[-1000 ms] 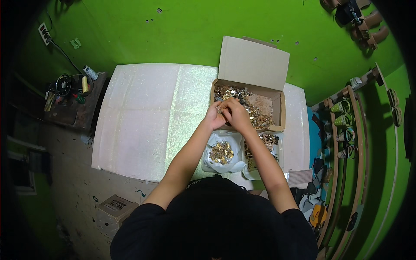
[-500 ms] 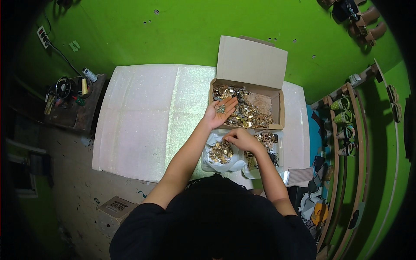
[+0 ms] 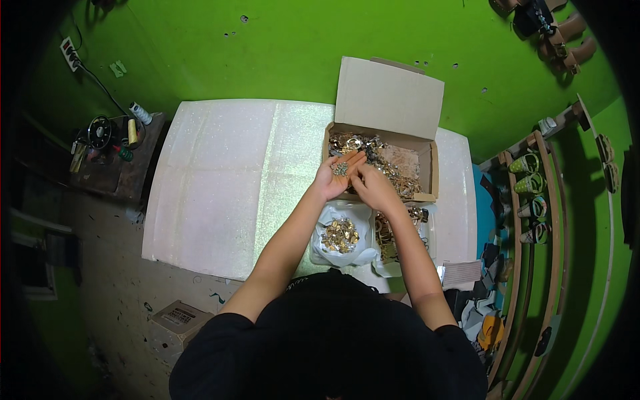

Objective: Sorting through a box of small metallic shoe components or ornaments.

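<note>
White table (image 3: 220, 180), open cardboard box (image 3: 390, 100) of brass-coloured metal bits at its right end, white bag (image 3: 340, 235) of the same just below. Left hand (image 3: 335, 179) is cupped palm up, fingers apart, cradling a small pile of metal pieces (image 3: 341, 169) over the box edge. Right hand (image 3: 373, 185) pinches into that pile; fingertip closure can't be seen. Pieces look tiny, hard, light, slippery: best picked singly by the edges.

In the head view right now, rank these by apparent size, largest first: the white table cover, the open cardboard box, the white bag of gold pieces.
1. white table cover
2. open cardboard box
3. white bag of gold pieces
</note>
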Demonstrator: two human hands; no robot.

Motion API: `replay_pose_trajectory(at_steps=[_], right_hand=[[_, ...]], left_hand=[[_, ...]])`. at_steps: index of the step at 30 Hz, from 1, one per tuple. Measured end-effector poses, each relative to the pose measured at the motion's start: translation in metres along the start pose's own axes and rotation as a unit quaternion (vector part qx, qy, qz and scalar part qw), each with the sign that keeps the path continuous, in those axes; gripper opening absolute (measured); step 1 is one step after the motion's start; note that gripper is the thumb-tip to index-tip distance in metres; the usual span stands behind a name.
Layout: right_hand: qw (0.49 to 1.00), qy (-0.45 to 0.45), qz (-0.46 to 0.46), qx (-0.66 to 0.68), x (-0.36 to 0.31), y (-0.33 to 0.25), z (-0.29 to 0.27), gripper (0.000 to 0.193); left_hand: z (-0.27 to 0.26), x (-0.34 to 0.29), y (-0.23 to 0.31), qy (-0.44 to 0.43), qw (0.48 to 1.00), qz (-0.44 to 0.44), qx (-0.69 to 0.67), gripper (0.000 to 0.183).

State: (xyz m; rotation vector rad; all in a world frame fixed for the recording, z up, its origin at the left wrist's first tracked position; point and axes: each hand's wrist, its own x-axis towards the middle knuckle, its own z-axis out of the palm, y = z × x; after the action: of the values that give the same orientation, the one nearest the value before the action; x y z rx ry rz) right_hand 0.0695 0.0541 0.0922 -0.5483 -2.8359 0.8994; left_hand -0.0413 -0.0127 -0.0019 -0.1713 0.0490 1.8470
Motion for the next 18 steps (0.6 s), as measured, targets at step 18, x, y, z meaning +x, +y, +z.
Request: replay_pose_trajectory(at_steps=[18], right_hand=[[0.938,0.163,-0.220,-0.212,0.032,0.017,0.046,0.012]], left_hand=[[-0.002,-0.002,0.004,-0.013,0.997,0.009,0.079,0.045]])
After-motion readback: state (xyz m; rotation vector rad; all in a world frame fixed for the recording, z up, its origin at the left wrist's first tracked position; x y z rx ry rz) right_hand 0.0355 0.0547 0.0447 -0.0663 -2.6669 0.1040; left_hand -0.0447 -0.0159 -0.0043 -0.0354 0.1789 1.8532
